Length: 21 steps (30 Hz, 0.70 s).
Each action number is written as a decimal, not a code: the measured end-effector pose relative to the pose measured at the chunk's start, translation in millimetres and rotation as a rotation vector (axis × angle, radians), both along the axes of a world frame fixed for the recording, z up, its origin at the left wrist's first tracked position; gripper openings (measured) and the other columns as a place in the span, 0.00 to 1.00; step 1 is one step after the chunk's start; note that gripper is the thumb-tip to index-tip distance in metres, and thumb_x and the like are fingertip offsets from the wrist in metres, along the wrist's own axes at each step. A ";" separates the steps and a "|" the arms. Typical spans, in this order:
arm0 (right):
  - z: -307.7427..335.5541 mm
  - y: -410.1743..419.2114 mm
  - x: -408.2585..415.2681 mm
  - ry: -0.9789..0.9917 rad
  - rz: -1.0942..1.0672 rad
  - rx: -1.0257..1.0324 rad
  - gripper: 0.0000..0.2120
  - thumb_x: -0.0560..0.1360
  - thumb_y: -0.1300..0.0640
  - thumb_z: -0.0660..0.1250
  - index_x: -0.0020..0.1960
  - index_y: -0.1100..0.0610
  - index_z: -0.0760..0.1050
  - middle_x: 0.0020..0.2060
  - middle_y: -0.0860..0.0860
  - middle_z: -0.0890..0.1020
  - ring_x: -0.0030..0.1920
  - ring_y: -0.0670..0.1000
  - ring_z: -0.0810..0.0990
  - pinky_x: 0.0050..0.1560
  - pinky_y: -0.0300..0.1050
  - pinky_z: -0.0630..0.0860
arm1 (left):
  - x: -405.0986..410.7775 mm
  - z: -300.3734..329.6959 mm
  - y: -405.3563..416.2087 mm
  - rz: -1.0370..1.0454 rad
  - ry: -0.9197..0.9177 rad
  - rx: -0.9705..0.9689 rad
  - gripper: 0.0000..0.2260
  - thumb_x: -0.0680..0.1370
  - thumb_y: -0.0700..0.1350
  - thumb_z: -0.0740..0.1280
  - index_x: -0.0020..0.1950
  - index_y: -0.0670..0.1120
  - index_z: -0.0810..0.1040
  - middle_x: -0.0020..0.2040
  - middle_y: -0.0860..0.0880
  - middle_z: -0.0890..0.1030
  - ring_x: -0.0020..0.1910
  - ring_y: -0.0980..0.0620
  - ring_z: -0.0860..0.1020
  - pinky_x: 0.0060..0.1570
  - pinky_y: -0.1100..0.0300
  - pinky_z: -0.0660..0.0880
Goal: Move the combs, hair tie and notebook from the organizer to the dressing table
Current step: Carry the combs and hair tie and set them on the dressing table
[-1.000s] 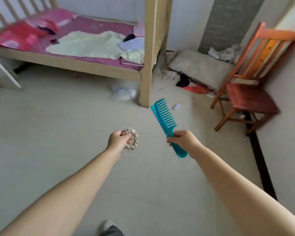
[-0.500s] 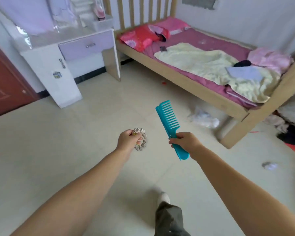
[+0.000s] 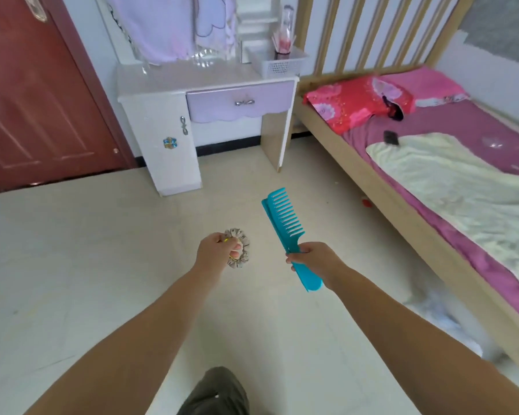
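Observation:
My left hand (image 3: 215, 246) is closed around a grey patterned hair tie (image 3: 242, 248), held out over the floor. My right hand (image 3: 311, 255) grips the handles of teal combs (image 3: 283, 218), two stacked together, teeth pointing up and to the right. The white dressing table (image 3: 192, 79) with a lilac drawer (image 3: 240, 103) stands straight ahead against the wall, well beyond both hands. A white slotted basket (image 3: 279, 65) sits on its right end. No notebook is in view.
A dark red door (image 3: 39, 109) is at the left. A wooden-framed bed (image 3: 417, 211) with pink pillows and a pale blanket runs along the right. Pale tile floor (image 3: 87, 250) lies between me and the table. White litter (image 3: 441, 316) lies beside the bed.
The view has swung left from the chair and bed foot to face the dressing table, which is now nearer. Both hands keep the same grip on hair tie and combs.

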State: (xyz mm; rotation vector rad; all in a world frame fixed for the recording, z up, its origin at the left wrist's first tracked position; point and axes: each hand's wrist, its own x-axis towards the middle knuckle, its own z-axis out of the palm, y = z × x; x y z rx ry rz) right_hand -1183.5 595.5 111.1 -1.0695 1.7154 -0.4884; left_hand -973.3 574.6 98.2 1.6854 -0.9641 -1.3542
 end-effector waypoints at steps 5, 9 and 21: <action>-16.8 -156.0 27.2 0.004 0.090 -0.020 0.07 0.69 0.59 0.70 0.46 0.59 0.79 0.34 0.50 0.79 0.31 0.44 0.77 0.33 0.38 0.68 | 24.2 -15.1 -137.2 0.079 -0.001 -0.010 0.04 0.72 0.35 0.64 0.44 0.37 0.77 0.35 0.45 0.79 0.32 0.49 0.76 0.31 0.63 0.72; -16.2 -278.9 41.1 -0.027 0.046 -0.021 0.07 0.70 0.58 0.70 0.48 0.58 0.79 0.34 0.48 0.80 0.33 0.44 0.77 0.34 0.38 0.68 | 37.3 -12.4 -260.0 0.020 -0.042 -0.019 0.04 0.73 0.35 0.63 0.44 0.36 0.77 0.38 0.42 0.79 0.33 0.48 0.76 0.30 0.63 0.73; -27.9 -593.6 7.9 0.024 0.000 -0.004 0.09 0.69 0.58 0.69 0.48 0.58 0.79 0.35 0.51 0.78 0.34 0.47 0.74 0.35 0.40 0.67 | 7.4 -15.9 -587.9 -0.033 -0.098 -0.021 0.05 0.74 0.36 0.64 0.38 0.42 0.72 0.29 0.48 0.75 0.26 0.56 0.71 0.22 0.72 0.68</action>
